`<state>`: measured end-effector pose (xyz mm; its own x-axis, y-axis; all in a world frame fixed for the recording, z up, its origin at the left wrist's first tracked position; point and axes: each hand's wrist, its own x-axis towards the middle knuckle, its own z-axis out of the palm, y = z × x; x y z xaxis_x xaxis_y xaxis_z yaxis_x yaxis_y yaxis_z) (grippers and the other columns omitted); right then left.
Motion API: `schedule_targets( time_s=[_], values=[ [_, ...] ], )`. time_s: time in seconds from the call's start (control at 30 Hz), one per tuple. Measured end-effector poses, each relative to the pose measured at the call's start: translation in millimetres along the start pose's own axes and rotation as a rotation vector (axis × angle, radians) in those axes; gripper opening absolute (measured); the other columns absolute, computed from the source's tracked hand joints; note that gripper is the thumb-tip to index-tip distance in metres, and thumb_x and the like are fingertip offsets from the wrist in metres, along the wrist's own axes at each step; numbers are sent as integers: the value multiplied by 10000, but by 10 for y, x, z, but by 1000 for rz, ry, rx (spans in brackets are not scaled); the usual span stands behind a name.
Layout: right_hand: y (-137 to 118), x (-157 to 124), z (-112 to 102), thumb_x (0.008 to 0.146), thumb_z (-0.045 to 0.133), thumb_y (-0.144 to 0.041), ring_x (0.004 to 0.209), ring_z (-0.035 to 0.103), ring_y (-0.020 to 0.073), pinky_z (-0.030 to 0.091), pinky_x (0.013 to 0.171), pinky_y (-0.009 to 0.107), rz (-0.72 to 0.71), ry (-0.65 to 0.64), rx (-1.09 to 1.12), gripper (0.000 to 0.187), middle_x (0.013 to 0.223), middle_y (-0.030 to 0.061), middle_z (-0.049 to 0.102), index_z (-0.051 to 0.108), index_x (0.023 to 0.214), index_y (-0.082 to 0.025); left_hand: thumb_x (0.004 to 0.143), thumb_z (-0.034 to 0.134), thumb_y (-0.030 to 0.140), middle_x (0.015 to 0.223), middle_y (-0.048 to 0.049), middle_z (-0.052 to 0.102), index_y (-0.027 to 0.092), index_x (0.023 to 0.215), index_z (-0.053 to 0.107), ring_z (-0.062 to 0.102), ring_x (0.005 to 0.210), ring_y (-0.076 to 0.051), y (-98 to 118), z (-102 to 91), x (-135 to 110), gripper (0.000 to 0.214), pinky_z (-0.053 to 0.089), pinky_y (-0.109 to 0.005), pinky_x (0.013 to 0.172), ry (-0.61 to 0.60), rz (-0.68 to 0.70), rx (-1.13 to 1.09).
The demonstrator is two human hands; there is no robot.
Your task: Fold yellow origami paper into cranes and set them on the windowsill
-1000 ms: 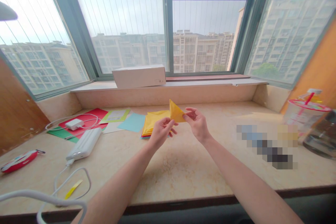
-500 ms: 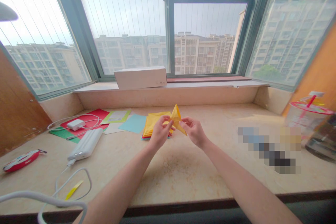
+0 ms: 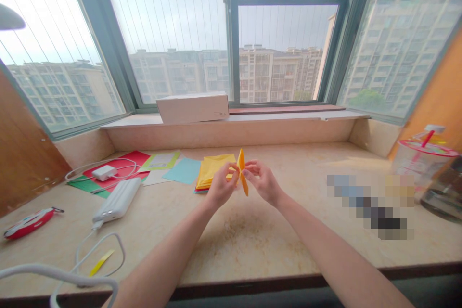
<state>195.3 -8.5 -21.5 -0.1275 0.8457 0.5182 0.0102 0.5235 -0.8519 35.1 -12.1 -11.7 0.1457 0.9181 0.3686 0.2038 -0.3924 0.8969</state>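
A small folded yellow-orange paper (image 3: pixel 242 177) is held upright and edge-on between both hands, a little above the marble desk (image 3: pixel 252 236). My left hand (image 3: pixel 221 186) pinches it from the left. My right hand (image 3: pixel 263 182) pinches it from the right, fingers curled around its upper edge. Just behind the hands, a stack of yellow paper sheets (image 3: pixel 212 167) lies flat on the desk.
Light blue paper (image 3: pixel 183 170), red and green sheets (image 3: pixel 122 163) with a white charger (image 3: pixel 104 172) lie at the left. A white power bank (image 3: pixel 117 199) and cables sit nearer. A white box (image 3: pixel 193 107) rests on the sill. A plastic cup (image 3: pixel 420 159) stands at the right.
The folded paper has been turned from a broad triangle facing me to a narrow edge-on shape. Both hands have drawn closer together around it and dropped slightly.
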Motion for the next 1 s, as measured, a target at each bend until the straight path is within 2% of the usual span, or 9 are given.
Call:
schedule_targets(
  time_s=[0.17, 0.37, 0.5, 0.6, 0.73, 0.83, 0.9, 1.0],
  values=[
    [20, 5, -8, 845, 626, -495, 903, 696, 215, 541, 796, 351, -1, -9, -24, 360, 1003, 90, 726, 612, 1053, -201, 864, 576, 490, 935, -94, 687, 160, 990, 593, 684, 822, -215, 96, -10, -33, 354, 560, -292, 624, -27, 57, 34],
    [-9, 2, -13, 883, 578, -469, 898, 704, 224, 552, 785, 352, -1, -17, -34, 329, 1007, 104, 732, 628, 1039, -183, 832, 641, 453, 996, -83, 681, 185, 983, 596, 659, 948, -226, 92, -40, -25, 311, 510, -346, 847, -16, 192, 132],
    [-40, -9, -21, 919, 524, -411, 887, 708, 219, 554, 767, 343, -34, 26, -156, 298, 1043, 112, 735, 649, 1058, -179, 875, 589, 404, 1049, -105, 675, 178, 1036, 551, 658, 986, -234, 4, -20, -2, 280, 509, -360, 849, -36, 172, 108],
    [-52, -31, -21, 936, 491, -369, 841, 708, 208, 557, 720, 322, -96, 43, -288, 286, 1003, 100, 744, 652, 1088, -188, 889, 562, 305, 1144, -127, 656, 182, 1124, 503, 641, 1052, -236, -54, 0, 10, 272, 511, -366, 864, -50, 202, 68],
    [-35, -63, 0, 938, 488, -335, 776, 698, 180, 550, 650, 290, -161, -41, -364, 292, 1029, 75, 730, 607, 1179, -221, 855, 560, 175, 1162, -107, 658, 200, 1172, 523, 634, 1066, -230, -89, 1, 18, 320, 489, -389, 921, -5, 257, 155],
    [-14, -75, 18, 905, 559, -352, 732, 685, 167, 542, 631, 288, -168, -101, -400, 371, 1082, 65, 709, 546, 1259, -245, 839, 592, 183, 1085, -101, 690, 194, 1144, 571, 651, 991, -242, -98, -12, 19, 305, 490, -415, 909, 10, 280, 263],
    [-2, -77, 23, 883, 598, -364, 717, 681, 166, 539, 630, 292, -167, -102, -420, 418, 1094, 63, 704, 524, 1277, -248, 836, 612, 207, 1112, -111, 689, 189, 1155, 588, 636, 1034, -260, -107, -19, 23, 320, 471, -435, 944, 5, 316, 297],
    [19, -75, 14, 889, 585, -344, 725, 685, 175, 537, 620, 287, -165, -79, -425, 387, 1092, 62, 708, 527, 1259, -244, 854, 594, 228, 1188, -117, 670, 186, 1186, 598, 606, 1114, -265, -117, -28, 32, 334, 442, -440, 996, 2, 361, 307]
  ],
)
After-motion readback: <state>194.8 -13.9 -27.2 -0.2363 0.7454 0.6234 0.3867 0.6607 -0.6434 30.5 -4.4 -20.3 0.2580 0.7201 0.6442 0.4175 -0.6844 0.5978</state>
